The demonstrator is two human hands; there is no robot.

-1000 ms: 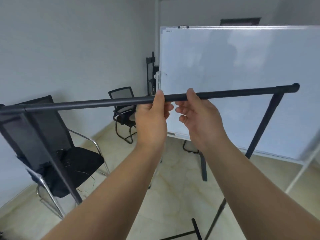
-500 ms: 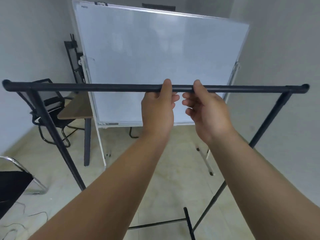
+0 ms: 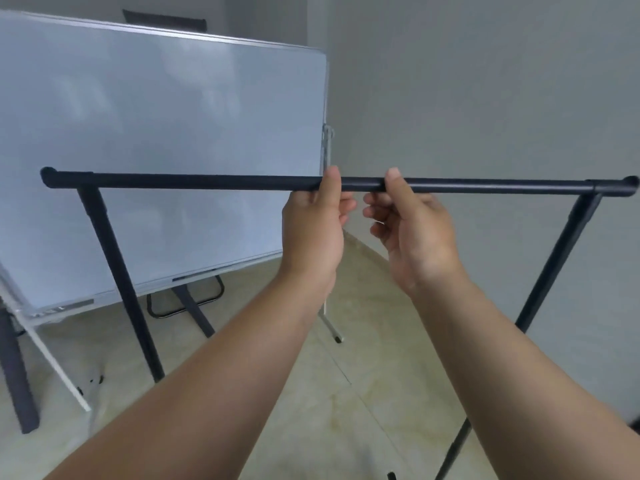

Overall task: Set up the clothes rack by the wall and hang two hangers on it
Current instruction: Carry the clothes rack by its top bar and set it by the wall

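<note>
The black clothes rack has a level top bar crossing the view at chest height, with one slanted leg on the left and one on the right. My left hand grips the bar near its middle, thumb over the top. Just to its right, my right hand grips the same bar. The bar's left end cap and right end cap both show. No hangers are in view. The rack's feet are mostly hidden behind my arms.
A large whiteboard on a wheeled metal stand fills the left and back. A plain grey wall rises behind the rack on the right. Beige tiled floor lies below. A dark post stands at the far left edge.
The view and the rack have swung to the right: the whiteboard slid to the left and the chairs left the view. The grey wall now fills the right. Both hands keep their grip.
</note>
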